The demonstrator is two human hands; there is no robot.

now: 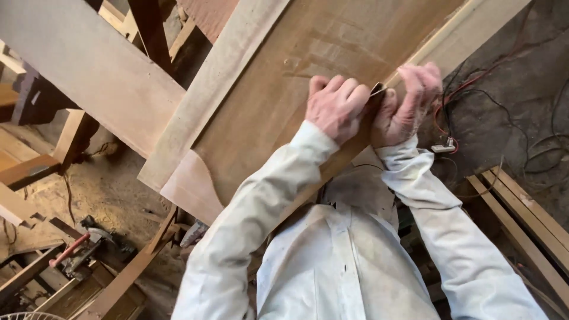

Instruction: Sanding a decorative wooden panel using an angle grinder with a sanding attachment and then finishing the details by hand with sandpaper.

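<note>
**Both hands clamped on a thin scraper blade at the panel edge**

Grip first: both hands were closed around a thin flat metal blade (377, 90), looked like a card scraper, pinched between them with only its top corner poking out. The left hand (335, 106) had its fingers curled over the blade's left side, knuckles up, resting on the wood. The right hand (409, 104) was wrapped on the other side, fingers bent forward, touching the blade and the left hand. So both were shut tight on that blade, which sat right at the near edge of the big wooden panel (296, 71).

Going left to right across the shot: a pale wide board (89, 65) ran diagonally in the upper left, over some darker timber framing. Down in the lower left corner, on the dusty floor, sat a power tool with a red handle (80, 252) among offcuts. The panel took up the middle, brown with a lighter framing strip (207, 95) along its left side and a curved lighter patch at its lower corner. The person's white dusty sleeves (249, 219) came up from the bottom to the hands. To the right, red and black cables (468, 89) trailed over the dark floor near a small white plug block (443, 146), and a few wooden battens (521, 219) lay at the far right.
</note>
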